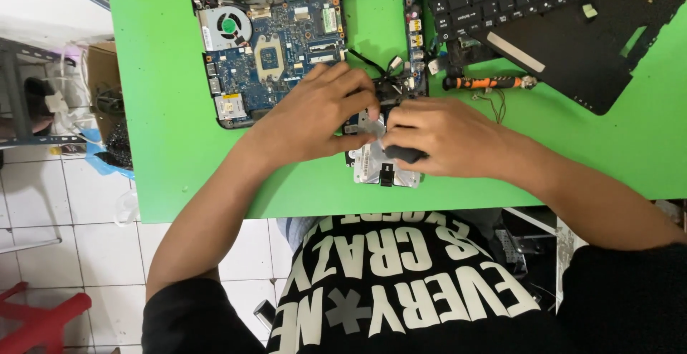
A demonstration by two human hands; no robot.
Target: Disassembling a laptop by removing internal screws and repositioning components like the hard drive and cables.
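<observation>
Nearest the viewer, a black printed shirt [386,282] fills the foreground below the green table [179,146]. The silver hard drive [372,164] lies at the table's near edge, just in front of the opened laptop chassis with its blue motherboard [275,46]. The left hand [315,114] pinches the drive's far corner; the right hand [440,139] is clenched around a dark tool handle [404,155] pressed to it. The drive appears rigid, dense and shock-sensitive: grip by its side edges. An orange screwdriver [486,82] lies right of the chassis.
</observation>
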